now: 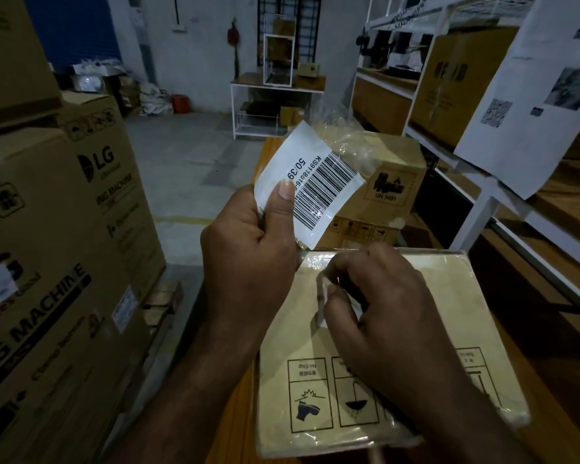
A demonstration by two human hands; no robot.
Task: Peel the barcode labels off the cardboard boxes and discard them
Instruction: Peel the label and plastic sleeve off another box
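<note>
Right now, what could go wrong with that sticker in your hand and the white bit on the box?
1. The left hand pinches the barcode label near one edge, with crinkly clear tape trailing off it; it could fold and stick to itself or the hand.
2. The right hand picks at a white scrap on the wrapped box; it might tear and leave bits stuck.

A brown wooden counter (238,423) carries a flat cardboard box (449,313) wrapped in clear plastic, lying close to the viewer with its printed handling symbols facing up. Farther back on the counter stand stacked cardboard boxes (395,182), the top one marked UN 3481.
</note>
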